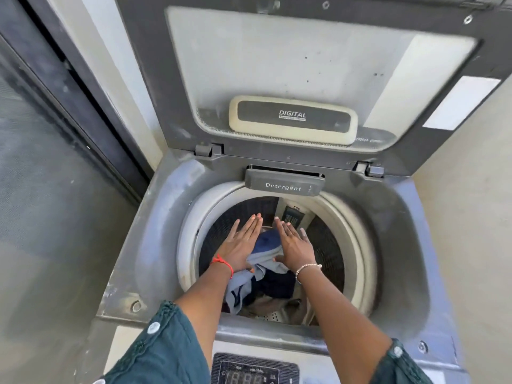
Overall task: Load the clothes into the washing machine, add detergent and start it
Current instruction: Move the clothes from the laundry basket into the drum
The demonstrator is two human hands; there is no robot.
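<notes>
Laundry day check-in, top-loader style. Looking straight down into the washing machine (155,223) with the lid (291,65) standing wide open. Reaching both arms over the drum (357,245), left hand (239,248) and right hand (295,249) both flat and spread, fingers out, gripping nothing, hovering just above the clothes (266,267). Guessing at pressing the pile down or just letting go of it, hard to tell which.

Clothes sitting down inside the drum already: blue and grey pieces on top, something dark and something tan underneath. So loading looking mostly done, though no telling if more is waiting out of view.

Still waiting: detergent. Detergent drawer (284,184) at the back rim looking closed and untouched, no bottle or powder anywhere in sight. After that, shutting the lid and hitting start on the control panel (255,370) down front, digits glowing but too blurry to read.
</notes>
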